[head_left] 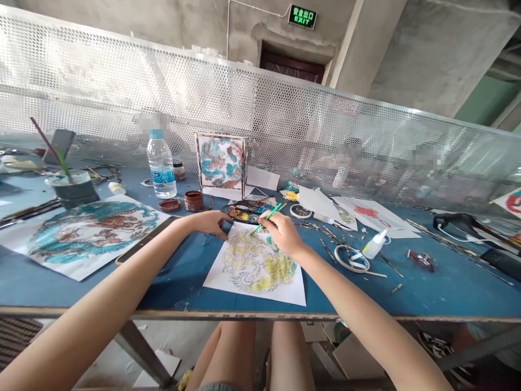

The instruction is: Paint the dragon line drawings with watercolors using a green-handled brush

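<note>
A sheet of paper [220, 279] with a line drawing, partly painted yellow with touches of teal, lies before me. My right hand [280, 231] grips a green paintbrush [268, 216], its tip at the upper part of the drawing. My left hand [212, 221] rests at the sheet's upper left corner, fingers apart and holding nothing. Just beyond both hands sits a dark paint palette [240, 206] with several colours in its wells. Behind that, a framed teal and brown painting [222, 163] stands upright.
To the left lie a phone [142, 241] and a teal and brown painting [81, 266], with a brush-filled water pot [71, 190] behind. A water bottle [163, 168] stands by a brown paint jar [194, 201]. Rightward are a glue bottle [374, 245], a ring [350, 259] and scattered twigs.
</note>
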`<act>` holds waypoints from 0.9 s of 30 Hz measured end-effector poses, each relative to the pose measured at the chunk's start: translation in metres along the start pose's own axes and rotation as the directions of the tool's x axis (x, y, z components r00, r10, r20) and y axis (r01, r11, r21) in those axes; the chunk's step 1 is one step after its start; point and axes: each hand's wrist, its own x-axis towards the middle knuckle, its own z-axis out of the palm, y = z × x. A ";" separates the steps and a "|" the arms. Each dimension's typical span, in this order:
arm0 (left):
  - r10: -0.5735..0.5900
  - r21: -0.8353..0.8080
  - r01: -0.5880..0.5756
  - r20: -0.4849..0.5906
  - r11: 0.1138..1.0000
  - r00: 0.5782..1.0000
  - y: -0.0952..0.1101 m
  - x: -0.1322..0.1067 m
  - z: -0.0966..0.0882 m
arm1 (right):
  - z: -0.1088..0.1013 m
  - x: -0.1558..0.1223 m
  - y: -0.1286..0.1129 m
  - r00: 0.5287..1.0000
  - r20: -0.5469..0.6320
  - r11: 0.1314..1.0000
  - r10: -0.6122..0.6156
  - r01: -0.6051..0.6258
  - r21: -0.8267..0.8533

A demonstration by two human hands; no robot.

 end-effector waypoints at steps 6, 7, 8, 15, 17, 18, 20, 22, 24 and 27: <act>0.001 0.017 -0.001 0.000 1.000 1.000 0.002 -0.001 -0.001 | -0.002 0.000 0.000 0.997 -0.005 0.997 0.073 -0.073 0.037; -0.003 0.021 0.003 0.001 1.000 1.000 0.003 -0.001 -0.001 | -0.002 0.000 0.000 0.998 -0.018 0.998 0.061 -0.061 0.027; -0.007 0.022 0.007 0.003 1.000 1.000 0.003 -0.001 -0.001 | -0.002 0.000 0.001 0.999 -0.022 0.999 0.048 -0.047 0.012; -0.001 0.029 0.001 0.006 1.000 1.000 0.001 -0.001 -0.001 | -0.002 0.001 0.004 0.996 -0.009 0.994 0.094 -0.093 0.051; -0.006 0.031 0.006 0.006 1.000 1.000 0.001 0.000 0.000 | -0.002 0.001 0.005 0.997 -0.021 0.997 0.072 -0.072 0.026; -0.009 0.029 0.009 0.007 1.000 1.000 0.000 0.000 0.000 | -0.002 0.001 0.006 0.998 -0.013 0.998 0.065 -0.065 0.012; -0.010 0.024 0.010 0.008 1.000 1.000 0.000 0.000 0.000 | -0.002 0.001 0.007 0.997 0.005 0.997 0.081 -0.081 0.016; -0.009 0.019 0.009 0.008 1.000 1.000 0.000 0.000 0.000 | -0.001 0.001 0.007 0.994 -0.003 0.993 0.110 -0.110 0.045; -0.015 0.014 0.015 0.009 1.000 1.000 0.001 0.000 -0.001 | -0.001 0.001 0.008 0.994 -0.027 0.993 0.109 -0.107 0.055; -0.022 0.013 0.022 0.011 1.000 1.000 0.002 -0.001 -0.002 | -0.001 0.000 0.008 0.996 -0.005 0.996 0.089 -0.088 0.027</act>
